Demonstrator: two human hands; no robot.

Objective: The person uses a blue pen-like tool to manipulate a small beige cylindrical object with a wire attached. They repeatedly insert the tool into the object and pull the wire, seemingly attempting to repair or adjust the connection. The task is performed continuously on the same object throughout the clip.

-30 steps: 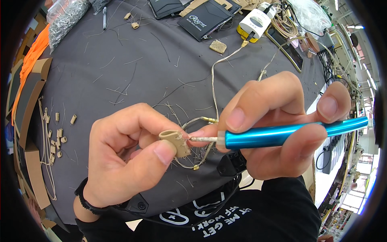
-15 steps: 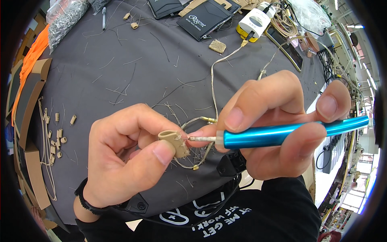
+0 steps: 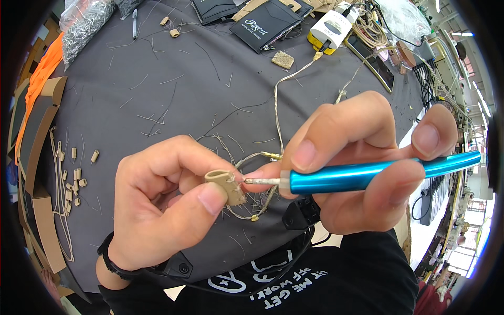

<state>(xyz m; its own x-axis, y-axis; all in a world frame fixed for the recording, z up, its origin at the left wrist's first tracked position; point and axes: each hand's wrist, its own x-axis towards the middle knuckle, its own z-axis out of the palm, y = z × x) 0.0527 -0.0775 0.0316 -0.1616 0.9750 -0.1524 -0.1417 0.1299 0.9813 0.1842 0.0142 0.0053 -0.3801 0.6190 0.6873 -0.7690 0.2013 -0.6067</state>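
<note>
Between the thumb and forefinger of my left hand point(image 3: 163, 205) is a small tan leather loop point(image 3: 233, 190), its open tube end facing left. Short loose threads stick out along its right edge. My right hand point(image 3: 349, 131) is closed round the glossy blue handle of a pen-like tool with a thin metal tip point(image 3: 341, 177). That tip points left and is at the threads on the loop's edge; whether it touches the leather I cannot tell. A clear-sheathed cord point(image 3: 277, 105) runs down behind my right fingers.
Several small tan loops point(image 3: 69, 194) and a beige cord point(image 3: 62, 220) lie at left beside cardboard pieces point(image 3: 44, 142). At the back are dark wallets point(image 3: 265, 26), a white powered device point(image 3: 332, 27), a phone point(image 3: 375, 65) and a tan block point(image 3: 283, 60). Thread scraps litter the grey cloth point(image 3: 184, 110).
The tan loop has turned very slightly between my left fingers. Both hands and the blue tool stay almost where they were.
</note>
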